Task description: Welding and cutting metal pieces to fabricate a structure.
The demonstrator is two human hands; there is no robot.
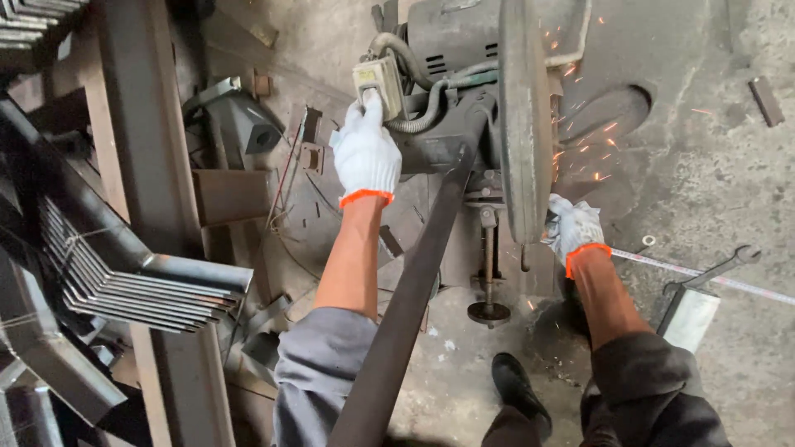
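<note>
Grey concrete floor [712,165] takes up the right side, stained and mostly open, with only a tape measure [704,271], a wrench [722,266] and a small metal offcut [765,100] lying on it. The left side is crowded: stacked angle-iron pieces [141,285] and steel beams [132,124] hem in that edge, leaving little room there.

At the top centre sits the chop saw [464,91], its motor housing dark and its large cutting disc [524,116] seen edge-on, running top to bottom. Orange sparks [592,149] scatter to the right of the disc across the floor.

A long dark steel bar [414,298] runs from the bottom centre up and slightly right, its far end under the saw beside the disc. It passes between the two forearms.

The left hand [366,153], in a white glove with an orange cuff, is closed around the cream switch box [379,83] on the saw's handle, above and left of the bar. The right hand [573,228], gloved alike, lies just right of the disc's lower edge; what it grips is hidden, so I cannot tell.

A black shoe [517,389] stands near the bar's lower right.
</note>
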